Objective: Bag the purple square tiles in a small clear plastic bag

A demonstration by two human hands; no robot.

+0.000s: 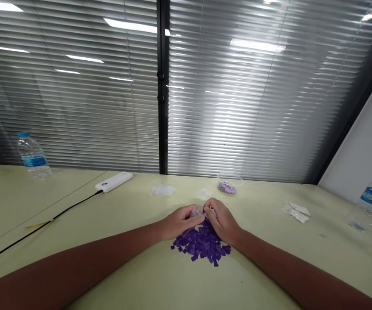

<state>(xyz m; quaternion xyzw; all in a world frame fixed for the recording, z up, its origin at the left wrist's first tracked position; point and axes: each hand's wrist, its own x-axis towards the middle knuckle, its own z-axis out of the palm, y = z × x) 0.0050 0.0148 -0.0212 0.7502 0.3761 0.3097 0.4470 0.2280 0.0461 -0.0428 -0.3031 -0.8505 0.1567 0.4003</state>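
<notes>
The left hand (181, 221) and right hand (222, 221) had narrow grips, pinching a small clear bag (196, 212) together. Most purple squares (202, 246) lay piled on the surface (270, 254); a clear cup (227, 183) held paler pieces (227, 187).

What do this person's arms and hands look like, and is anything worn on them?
Both arms are bare: the left forearm and right forearm show no sleeve. The left hand and right hand wear no gloves, and no watch or bracelet shows.
</notes>
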